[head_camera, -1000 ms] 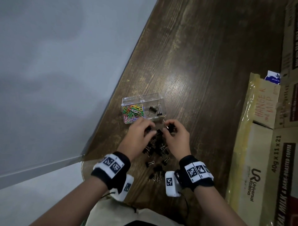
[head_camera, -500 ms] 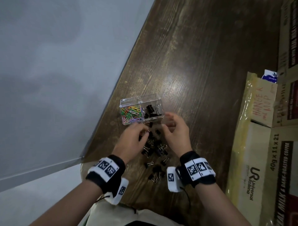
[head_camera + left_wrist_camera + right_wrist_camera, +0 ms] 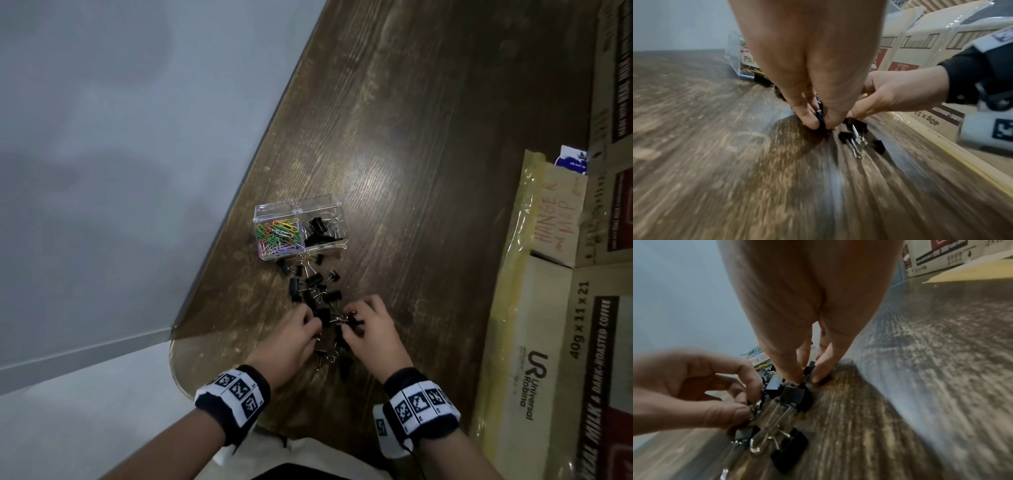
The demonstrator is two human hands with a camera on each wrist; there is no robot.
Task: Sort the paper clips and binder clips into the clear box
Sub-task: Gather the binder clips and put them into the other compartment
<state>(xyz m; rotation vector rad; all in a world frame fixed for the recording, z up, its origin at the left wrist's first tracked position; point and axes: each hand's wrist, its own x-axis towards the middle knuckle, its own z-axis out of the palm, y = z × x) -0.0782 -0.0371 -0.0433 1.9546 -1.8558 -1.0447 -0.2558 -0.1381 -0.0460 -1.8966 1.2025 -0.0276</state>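
The clear box [image 3: 298, 209] stands on the wooden table [image 3: 428, 144], with coloured paper clips [image 3: 279, 236] in its left half and black binder clips [image 3: 320, 231] in its right half. A loose pile of black binder clips [image 3: 317, 291] stretches from the box toward me. My left hand [image 3: 310, 320] pinches a binder clip [image 3: 820, 121] at the near end of the pile. My right hand [image 3: 352, 317] pinches another binder clip [image 3: 807, 369] between thumb and fingers, right beside the left hand.
Large cardboard cartons [image 3: 561, 308] line the right side of the table. The table's left edge [image 3: 239, 192] runs diagonally, with grey floor beyond. More binder clips [image 3: 785, 446] lie near my wrists.
Both hands have pulled back from the box to the near end of the pile. The right half of the box holds more binder clips than a second ago.
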